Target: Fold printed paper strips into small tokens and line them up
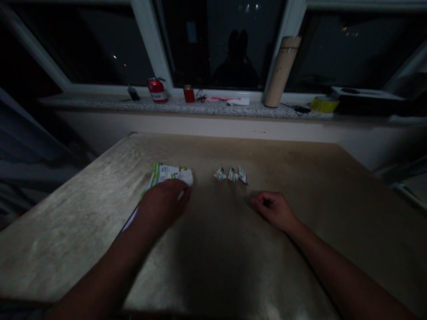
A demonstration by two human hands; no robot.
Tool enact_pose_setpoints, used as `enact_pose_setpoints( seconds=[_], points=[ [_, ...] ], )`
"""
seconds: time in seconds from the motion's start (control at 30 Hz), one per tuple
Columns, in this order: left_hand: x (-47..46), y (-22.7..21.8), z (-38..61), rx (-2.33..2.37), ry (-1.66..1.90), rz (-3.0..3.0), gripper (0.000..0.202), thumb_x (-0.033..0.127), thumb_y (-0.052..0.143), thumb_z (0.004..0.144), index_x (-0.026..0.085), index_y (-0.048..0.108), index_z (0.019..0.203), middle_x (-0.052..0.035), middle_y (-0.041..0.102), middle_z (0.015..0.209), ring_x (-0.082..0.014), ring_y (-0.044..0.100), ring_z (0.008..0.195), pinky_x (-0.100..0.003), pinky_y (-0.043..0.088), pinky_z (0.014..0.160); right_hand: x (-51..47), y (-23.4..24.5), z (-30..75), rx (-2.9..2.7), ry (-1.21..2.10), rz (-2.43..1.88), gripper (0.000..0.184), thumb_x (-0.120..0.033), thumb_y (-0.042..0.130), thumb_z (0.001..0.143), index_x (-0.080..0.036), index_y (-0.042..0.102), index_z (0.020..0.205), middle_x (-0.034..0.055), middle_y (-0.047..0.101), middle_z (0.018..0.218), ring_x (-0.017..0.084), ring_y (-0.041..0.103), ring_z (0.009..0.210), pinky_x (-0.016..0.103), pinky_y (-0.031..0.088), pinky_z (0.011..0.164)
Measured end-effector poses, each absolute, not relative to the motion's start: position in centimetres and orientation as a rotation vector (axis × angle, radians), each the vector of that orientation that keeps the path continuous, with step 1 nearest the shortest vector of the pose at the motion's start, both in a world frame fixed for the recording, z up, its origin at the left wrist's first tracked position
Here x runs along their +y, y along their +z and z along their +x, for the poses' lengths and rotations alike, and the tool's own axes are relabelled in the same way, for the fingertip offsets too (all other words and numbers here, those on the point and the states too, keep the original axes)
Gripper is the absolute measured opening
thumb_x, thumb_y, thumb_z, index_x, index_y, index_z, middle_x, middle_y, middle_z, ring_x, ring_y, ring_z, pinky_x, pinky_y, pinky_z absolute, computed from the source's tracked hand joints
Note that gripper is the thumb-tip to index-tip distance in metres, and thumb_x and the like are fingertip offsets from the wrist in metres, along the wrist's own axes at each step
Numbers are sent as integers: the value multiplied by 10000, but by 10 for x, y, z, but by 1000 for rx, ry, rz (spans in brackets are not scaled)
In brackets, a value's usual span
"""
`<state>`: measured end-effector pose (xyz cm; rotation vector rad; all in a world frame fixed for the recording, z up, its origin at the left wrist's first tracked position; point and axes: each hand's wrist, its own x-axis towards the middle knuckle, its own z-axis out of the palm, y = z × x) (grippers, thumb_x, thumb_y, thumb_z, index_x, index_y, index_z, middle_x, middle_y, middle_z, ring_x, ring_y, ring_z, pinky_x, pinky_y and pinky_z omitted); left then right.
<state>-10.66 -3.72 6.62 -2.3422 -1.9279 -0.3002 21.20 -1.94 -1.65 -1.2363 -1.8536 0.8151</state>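
Observation:
My left hand is closed at the left of the table, its fingertips on a small whitish printed paper piece. Under that piece lies a green and white printed sheet or packet, partly covered by the hand. To the right, three small folded paper pieces, a left one, a middle one and a right one, sit in a row. Nearest to them is my right hand, resting on the table with fingers curled and nothing visible in them.
A pale flat thing with a dark edge shows beside my left forearm on the table. Along the windowsill stand a red can, a small red jar, a tall cardboard tube and yellow tape.

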Motion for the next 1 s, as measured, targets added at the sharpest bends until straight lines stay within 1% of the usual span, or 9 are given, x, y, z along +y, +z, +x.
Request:
enact_pose_setpoints(
  seconds=[0.1, 0.17, 0.27, 0.37, 0.53, 0.67, 0.83, 0.9, 1.0],
  points=[
    [-57, 56, -62, -1631, -140, -2684, 293, 258, 422, 964, 163, 697, 937, -113, 722, 992, -260, 672, 924, -377, 505, 838, -25, -9, 209, -2072, 660, -1045, 158, -341, 646, 890, -190, 674, 855, 54, 673, 831, 168, 624, 739, 283, 500, 675],
    [-68, 46, -37, -1500, -138, -2840, 245, 234, 449, 953, 167, 681, 913, -98, 712, 919, -240, 672, 855, -372, 516, 797, -31, -4, 205, -2215, 598, -952, 325, -273, 693, 847, -207, 657, 1162, 124, 655, 1198, 234, 631, 1085, 363, 518, 908],
    [-77, 36, -10, -1357, -169, -3020, 192, 233, 497, 925, 151, 670, 932, -103, 707, 928, -235, 671, 838, -372, 527, 767, -37, 1, 201, -2433, 500, -885, 589, -242, 759, 771, -216, 581, 1331, 150, 559, 1395, 289, 526, 1291, 446, 448, 1051],
    [-76, 35, 1, -1279, -246, -3135, 206, 245, 477, 936, 153, 661, 938, -99, 707, 916, -238, 672, 839, -372, 527, 745, -38, 5, 202, -2576, 451, -839, 552, -251, 737, 803, -203, 586, 1332, 147, 584, 1385, 299, 539, 1279, 461, 435, 1056],
    [-64, 36, -7, -1291, -577, -3296, 340, 379, 389, 1018, 169, 653, 973, -85, 708, 985, -208, 667, 870, -346, 520, 778, -37, 9, 212, -2661, 457, -716, 237, -242, 611, 924, -212, 686, 1147, 94, 718, 1134, 240, 638, 1108, 413, 447, 1015],
    [-61, 27, -28, -1234, -762, -3324, 285, 409, 534, 959, 192, 638, 1111, -78, 692, 1148, -225, 627, 1076, -385, 466, 984, -46, 7, 217, -2633, 425, -751, 192, -242, 562, 948, -201, 689, 1086, 98, 723, 1091, 237, 647, 1067, 420, 464, 994],
    [-66, 17, -45, -1320, -658, -3379, 674, 583, 707, 798, 238, 533, 1349, -98, 620, 1345, -277, 578, 1216, -430, 458, 1035, -57, 7, 217, -2551, 452, -791, 175, -256, 545, 970, -201, 683, 1063, 90, 733, 1060, 227, 667, 1032, 413, 488, 966],
    [-66, 16, -46, -1386, -637, -3357, 626, 555, 698, 816, 251, 546, 1342, -91, 639, 1317, -276, 593, 1196, -441, 462, 1032, -59, 7, 217, -2521, 480, -803, 169, -254, 547, 972, -206, 682, 1063, 84, 740, 1034, 221, 675, 1015, 407, 495, 959],
    [-64, 15, -46, -1405, -618, -3351, 399, 452, 615, 906, 265, 613, 1259, -72, 675, 1249, -253, 618, 1151, -429, 468, 1016, -59, 8, 218, -2476, 520, -812, 173, -254, 556, 969, -215, 680, 1083, 80, 745, 1015, 221, 677, 1009, 402, 503, 947]
  ],
)
